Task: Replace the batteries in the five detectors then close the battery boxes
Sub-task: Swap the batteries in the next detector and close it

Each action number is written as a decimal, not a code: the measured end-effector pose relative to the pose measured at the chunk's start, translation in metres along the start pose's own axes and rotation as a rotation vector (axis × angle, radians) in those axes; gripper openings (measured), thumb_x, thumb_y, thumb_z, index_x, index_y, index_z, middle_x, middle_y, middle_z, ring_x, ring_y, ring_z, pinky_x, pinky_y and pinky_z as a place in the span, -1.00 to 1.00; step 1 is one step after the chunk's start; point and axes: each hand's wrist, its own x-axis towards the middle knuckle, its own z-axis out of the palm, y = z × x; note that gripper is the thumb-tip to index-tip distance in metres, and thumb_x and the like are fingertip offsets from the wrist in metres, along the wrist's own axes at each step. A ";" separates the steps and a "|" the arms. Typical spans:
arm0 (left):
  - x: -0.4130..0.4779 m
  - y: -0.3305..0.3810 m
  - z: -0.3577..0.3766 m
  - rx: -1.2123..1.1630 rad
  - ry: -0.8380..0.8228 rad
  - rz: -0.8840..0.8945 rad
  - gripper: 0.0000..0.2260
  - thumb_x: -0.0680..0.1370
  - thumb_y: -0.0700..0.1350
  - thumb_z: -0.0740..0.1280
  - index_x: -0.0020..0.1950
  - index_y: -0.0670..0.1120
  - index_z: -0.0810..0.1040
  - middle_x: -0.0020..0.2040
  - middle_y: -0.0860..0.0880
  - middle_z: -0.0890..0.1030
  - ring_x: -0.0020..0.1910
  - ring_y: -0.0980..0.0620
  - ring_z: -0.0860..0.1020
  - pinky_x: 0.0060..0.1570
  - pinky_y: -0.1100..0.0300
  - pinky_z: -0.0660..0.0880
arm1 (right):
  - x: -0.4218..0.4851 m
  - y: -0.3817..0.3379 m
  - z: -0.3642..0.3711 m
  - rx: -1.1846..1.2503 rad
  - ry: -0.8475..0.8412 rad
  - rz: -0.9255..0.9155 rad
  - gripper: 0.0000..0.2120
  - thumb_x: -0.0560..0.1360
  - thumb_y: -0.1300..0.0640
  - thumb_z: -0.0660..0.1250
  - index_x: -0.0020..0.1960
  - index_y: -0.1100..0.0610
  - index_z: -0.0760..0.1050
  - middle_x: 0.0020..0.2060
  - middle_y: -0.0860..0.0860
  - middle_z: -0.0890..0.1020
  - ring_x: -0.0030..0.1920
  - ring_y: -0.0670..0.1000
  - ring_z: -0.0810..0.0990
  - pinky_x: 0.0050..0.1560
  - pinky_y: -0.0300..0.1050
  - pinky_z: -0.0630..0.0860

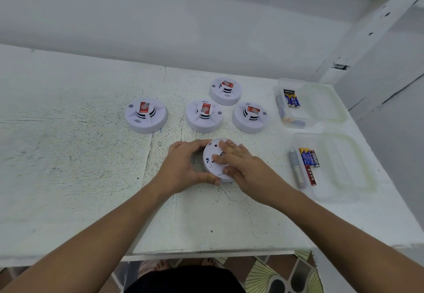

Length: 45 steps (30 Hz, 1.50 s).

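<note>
Curling round the detector, left hand grips; right hand presses flat atop.

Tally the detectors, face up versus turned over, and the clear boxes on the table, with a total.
Face-up detectors: 4
Turned-over detector: 1
Clear boxes: 2
Total: 7
</note>
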 end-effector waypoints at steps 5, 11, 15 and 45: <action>-0.004 0.004 -0.002 -0.030 0.014 0.032 -0.31 0.08 0.15 0.61 0.08 0.42 0.33 -0.06 0.44 0.43 0.13 0.13 0.31 0.09 0.32 0.25 | -0.011 0.006 0.004 -0.042 -0.001 -0.044 -0.58 0.63 0.05 0.08 0.48 0.00 0.23 0.53 -0.06 0.01 0.52 -0.13 -0.15 0.48 -0.24 -0.22; -0.004 0.002 0.000 -0.039 0.010 0.043 -0.32 0.10 0.18 0.61 0.09 0.43 0.34 -0.06 0.45 0.44 0.08 0.42 0.24 0.16 0.21 0.24 | -0.022 0.022 0.012 -0.035 0.109 -0.075 -0.40 0.52 -0.02 0.32 0.49 0.03 0.19 0.51 -0.09 0.10 0.53 -0.16 -0.06 0.51 -0.24 -0.06; 0.000 -0.007 0.005 -0.070 0.033 0.028 -0.33 0.07 0.36 0.53 0.14 0.43 0.43 0.00 0.36 0.56 0.17 0.14 0.41 0.23 0.05 0.39 | -0.017 0.026 0.009 0.045 0.178 -0.054 -0.45 0.45 0.21 0.43 0.40 0.04 0.37 0.45 -0.11 0.29 0.48 -0.18 0.15 0.48 -0.23 0.13; -0.001 -0.006 0.005 -0.415 0.171 -0.033 -0.77 0.45 -0.07 0.31 0.09 0.03 0.58 -0.09 0.00 0.66 -0.08 0.01 0.60 -0.02 0.13 0.55 | 0.009 0.018 0.012 1.164 0.478 0.248 -0.75 0.54 0.22 0.29 0.20 0.12 0.54 0.01 0.08 0.70 0.02 0.10 0.68 -0.04 -0.01 0.63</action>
